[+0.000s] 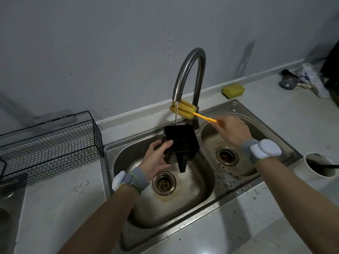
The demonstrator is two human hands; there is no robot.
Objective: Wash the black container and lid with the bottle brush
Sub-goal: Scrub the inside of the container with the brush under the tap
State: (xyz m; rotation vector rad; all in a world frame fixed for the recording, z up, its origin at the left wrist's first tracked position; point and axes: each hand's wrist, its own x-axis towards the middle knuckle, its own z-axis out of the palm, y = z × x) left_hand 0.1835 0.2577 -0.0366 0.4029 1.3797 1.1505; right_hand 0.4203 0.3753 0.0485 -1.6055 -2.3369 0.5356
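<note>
My left hand [157,158] grips the black square container [181,140] by its left side over the left sink basin, its opening tilted up under the faucet. A thin stream of water runs from the faucet [189,74] into the container. A black handle-like part [182,162] hangs below the container. My right hand [233,131] holds the orange handle of the yellow bottle brush [183,110], whose sponge head sits behind the water stream, just above the container. I cannot pick out the lid.
The double steel sink [247,186] has dark specks on its divider and right basin. A black wire basket [49,143] stands on the left counter. A yellow sponge [233,90] lies behind the sink. A white cup [317,167] stands at right, with clutter [302,79] far right.
</note>
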